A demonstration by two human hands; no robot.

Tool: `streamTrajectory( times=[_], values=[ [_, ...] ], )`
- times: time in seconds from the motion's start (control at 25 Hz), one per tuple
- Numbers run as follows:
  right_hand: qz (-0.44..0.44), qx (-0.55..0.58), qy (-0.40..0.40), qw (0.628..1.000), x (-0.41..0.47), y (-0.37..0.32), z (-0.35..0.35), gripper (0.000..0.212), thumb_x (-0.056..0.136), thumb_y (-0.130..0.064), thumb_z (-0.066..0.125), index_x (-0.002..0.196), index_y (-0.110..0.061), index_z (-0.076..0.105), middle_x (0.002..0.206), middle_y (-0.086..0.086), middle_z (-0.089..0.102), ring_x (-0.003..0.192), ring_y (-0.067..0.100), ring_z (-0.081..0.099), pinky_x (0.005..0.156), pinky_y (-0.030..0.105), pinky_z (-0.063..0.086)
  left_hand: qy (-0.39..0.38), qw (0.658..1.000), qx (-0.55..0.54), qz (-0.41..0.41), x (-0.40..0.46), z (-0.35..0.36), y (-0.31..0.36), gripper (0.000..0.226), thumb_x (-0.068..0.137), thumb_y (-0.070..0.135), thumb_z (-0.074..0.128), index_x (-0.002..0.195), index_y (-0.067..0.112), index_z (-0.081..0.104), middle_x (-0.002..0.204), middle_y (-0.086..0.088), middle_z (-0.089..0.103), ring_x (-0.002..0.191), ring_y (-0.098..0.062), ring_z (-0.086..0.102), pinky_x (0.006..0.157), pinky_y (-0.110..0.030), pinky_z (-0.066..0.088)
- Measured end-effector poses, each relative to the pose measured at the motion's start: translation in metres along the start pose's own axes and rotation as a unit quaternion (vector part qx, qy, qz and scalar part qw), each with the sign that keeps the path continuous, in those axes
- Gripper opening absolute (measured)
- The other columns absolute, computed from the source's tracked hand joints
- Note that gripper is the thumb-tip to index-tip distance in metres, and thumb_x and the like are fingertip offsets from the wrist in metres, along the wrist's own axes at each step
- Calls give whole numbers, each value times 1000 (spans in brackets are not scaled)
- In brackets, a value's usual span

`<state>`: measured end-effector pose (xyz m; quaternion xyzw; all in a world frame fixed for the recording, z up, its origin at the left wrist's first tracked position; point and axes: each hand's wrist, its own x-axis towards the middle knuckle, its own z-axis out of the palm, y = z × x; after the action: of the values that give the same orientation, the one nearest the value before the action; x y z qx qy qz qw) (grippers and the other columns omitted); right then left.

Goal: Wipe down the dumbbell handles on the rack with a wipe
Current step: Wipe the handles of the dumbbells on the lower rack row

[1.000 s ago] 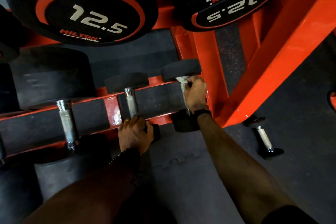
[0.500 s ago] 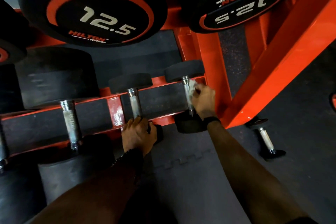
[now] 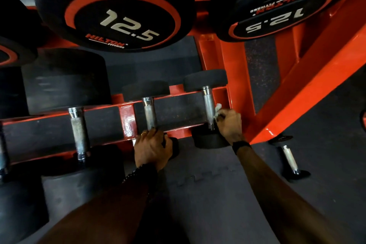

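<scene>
On the red rack's (image 3: 126,119) lowest shelf lie several small dumbbells with steel handles. My right hand (image 3: 229,125) pinches a crumpled white wipe (image 3: 217,109) against the right side of the rightmost dumbbell's handle (image 3: 209,105), near its lower end. My left hand (image 3: 152,149) grips the near black head of the neighbouring dumbbell, whose handle (image 3: 149,113) shows bare above my fingers. A third knurled handle (image 3: 78,130) lies further left, untouched.
Two big 12.5 dumbbells (image 3: 118,12) (image 3: 277,4) hang on the shelf above. A red slanted rack leg (image 3: 309,83) runs along the right. One small dumbbell (image 3: 290,159) lies on the black rubber floor mat (image 3: 208,194) at the right.
My right hand with the wipe has slid from the top of the rightmost handle down toward its near end. The left hand has kept its grip.
</scene>
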<state>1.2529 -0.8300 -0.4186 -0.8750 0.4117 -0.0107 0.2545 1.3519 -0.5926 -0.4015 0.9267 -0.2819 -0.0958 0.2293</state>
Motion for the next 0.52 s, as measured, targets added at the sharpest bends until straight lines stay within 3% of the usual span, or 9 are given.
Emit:
streamTrajectory(
  times=[0.16,0.32,0.44,0.52],
  values=[
    [60,91,47,993,59,-42,-5,14,75,0,58,76,-8,70,77,9,71,72,26,67,64,39,54,4,1000,4,0,0,2,1,22,79,25,60,61,12,57,70,-6,62,66,-31,60,57,-33,46],
    [17,31,37,999,14,-18,-2,31,89,-26,54,70,-6,68,70,16,66,67,31,62,64,40,47,3,1000,1,-4,-2,1,1,22,78,18,70,61,12,57,70,-7,63,65,-31,60,57,-34,46],
    [19,58,-7,998,20,-23,-15,18,86,-10,63,73,-4,74,76,19,71,70,28,66,66,36,51,1,1000,1,-3,0,-1,2,21,75,15,76,63,11,58,72,-8,65,65,-31,61,57,-34,47],
    [51,131,47,989,60,-47,-17,14,78,4,62,70,-2,72,77,16,72,68,19,62,66,34,51,14,1000,1,2,0,1,3,21,76,15,74,62,11,58,70,-7,64,65,-30,60,57,-33,46]
  ],
)
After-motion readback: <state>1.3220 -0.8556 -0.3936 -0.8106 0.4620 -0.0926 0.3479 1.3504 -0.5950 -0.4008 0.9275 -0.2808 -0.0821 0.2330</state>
